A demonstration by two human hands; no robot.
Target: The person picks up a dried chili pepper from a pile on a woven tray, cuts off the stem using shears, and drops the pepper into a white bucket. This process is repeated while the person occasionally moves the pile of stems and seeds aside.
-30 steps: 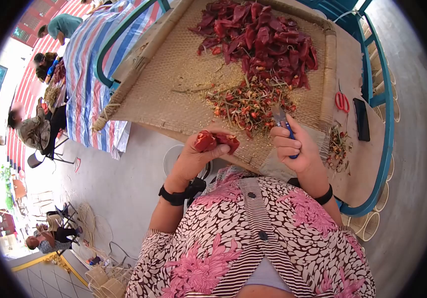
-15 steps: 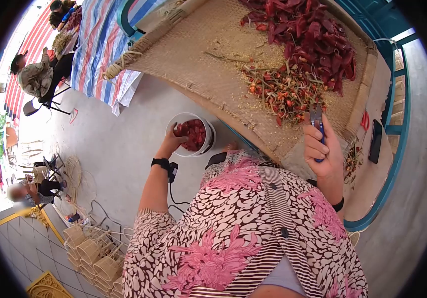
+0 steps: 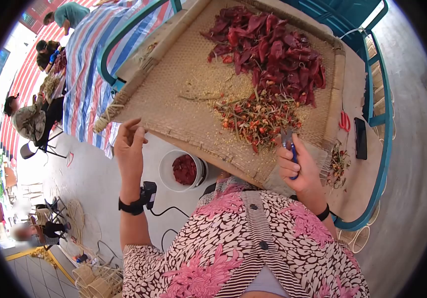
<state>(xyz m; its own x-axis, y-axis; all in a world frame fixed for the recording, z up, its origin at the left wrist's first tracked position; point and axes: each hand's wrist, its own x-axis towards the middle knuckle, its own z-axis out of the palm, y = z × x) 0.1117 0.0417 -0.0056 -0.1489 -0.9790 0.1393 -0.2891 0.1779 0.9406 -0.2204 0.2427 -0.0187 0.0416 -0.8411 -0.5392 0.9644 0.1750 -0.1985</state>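
Outdoors on a concrete yard, I am looking down on a woven bamboo tray [image 3: 173, 94] that is resting across a blue-framed table [image 3: 357, 184]. At the left, my left hand [image 3: 130, 146] is hovering empty with its fingers apart, just beside the tray's near edge. Below that edge a white bucket [image 3: 165, 171] is holding cut red chili pieces. On the tray, dried red chilies [image 3: 268, 49] are lying beyond a pile of cut stems [image 3: 258, 116]. My right hand [image 3: 298, 169] is clamping blue-handled scissors [image 3: 288, 140] near the stems.

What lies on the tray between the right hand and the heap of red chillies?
In the head view, a smaller heap of cut stems and seeds lies on the tray, between the right hand holding scissors and the red chillies.
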